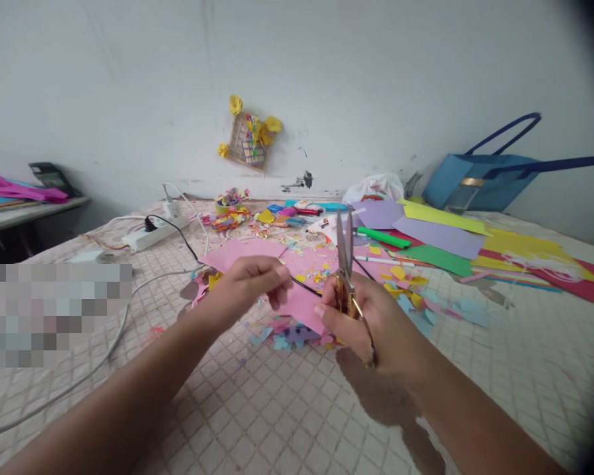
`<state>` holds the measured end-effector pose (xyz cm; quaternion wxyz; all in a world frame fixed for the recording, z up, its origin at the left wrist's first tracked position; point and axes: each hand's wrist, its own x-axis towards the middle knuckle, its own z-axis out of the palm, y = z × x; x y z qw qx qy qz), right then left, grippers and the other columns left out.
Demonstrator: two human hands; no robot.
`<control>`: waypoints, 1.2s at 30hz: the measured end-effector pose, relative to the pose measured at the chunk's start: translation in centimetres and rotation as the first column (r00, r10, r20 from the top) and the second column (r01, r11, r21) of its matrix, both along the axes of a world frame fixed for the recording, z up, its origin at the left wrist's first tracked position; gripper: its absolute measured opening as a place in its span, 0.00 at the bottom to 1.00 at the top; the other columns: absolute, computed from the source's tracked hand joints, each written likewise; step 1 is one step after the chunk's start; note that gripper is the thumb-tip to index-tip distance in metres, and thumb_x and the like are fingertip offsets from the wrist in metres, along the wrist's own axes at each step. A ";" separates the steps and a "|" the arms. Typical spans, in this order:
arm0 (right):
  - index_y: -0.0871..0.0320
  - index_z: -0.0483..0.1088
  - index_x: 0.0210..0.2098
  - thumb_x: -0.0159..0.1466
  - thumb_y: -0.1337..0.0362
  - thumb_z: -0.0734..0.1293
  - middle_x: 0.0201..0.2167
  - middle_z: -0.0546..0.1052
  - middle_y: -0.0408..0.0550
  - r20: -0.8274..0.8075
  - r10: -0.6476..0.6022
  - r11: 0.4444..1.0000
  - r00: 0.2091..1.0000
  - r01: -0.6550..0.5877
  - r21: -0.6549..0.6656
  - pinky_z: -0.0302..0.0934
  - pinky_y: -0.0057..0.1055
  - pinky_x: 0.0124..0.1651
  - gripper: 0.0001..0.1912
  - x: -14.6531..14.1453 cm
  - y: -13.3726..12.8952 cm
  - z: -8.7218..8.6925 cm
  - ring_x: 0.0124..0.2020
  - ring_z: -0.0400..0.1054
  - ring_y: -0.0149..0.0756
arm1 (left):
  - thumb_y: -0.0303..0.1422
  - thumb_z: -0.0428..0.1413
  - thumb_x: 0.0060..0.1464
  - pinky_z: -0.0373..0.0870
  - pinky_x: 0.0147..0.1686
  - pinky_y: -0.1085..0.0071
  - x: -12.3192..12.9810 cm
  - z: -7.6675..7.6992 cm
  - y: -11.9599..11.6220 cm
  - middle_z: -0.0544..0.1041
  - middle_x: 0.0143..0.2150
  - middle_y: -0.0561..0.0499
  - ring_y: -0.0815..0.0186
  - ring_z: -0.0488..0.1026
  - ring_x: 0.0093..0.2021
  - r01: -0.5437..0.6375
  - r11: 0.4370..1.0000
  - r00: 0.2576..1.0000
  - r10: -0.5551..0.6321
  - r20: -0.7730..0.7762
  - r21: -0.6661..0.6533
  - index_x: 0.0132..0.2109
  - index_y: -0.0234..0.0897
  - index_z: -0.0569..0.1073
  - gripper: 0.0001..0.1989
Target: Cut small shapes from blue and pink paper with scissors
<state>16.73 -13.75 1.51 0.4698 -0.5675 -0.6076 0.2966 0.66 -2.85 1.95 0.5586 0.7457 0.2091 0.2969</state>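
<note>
My right hand (363, 316) holds gold-handled scissors (345, 254), blades pointing up and slightly apart. Its thumb also presses a piece of pink paper (301, 309) against the fingers. Beside the paper's left edge, my left hand (260, 280) is closed, thumb against curled fingers; whatever sits in that pinch is too small or hidden to make out. Below the pink piece lie blue, purple and pink paper scraps (292, 333). A larger pink sheet (247, 251) rests on the table behind my left hand.
A black cable (181, 232) runs behind my hands from a white power strip (153, 234). Coloured paper sheets (435, 234), a green cutter-like tool (383, 237) and a blue bag (480, 178) are at right. Paper flowers (232, 196) stand at the back. A quilted cloth (257, 409) covers the table.
</note>
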 end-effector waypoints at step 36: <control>0.56 0.63 0.31 0.53 0.64 0.69 0.22 0.68 0.37 -0.421 -0.120 0.979 0.899 0.178 0.102 0.59 0.26 0.26 0.10 -0.6 1.4 -2.4 0.23 0.65 0.28 | 0.33 0.54 0.51 0.60 0.26 0.75 2.1 -2.0 -3.5 0.65 0.25 0.56 0.73 0.63 0.26 -0.140 0.990 0.987 0.141 0.074 -0.024 0.30 0.35 0.64 0.07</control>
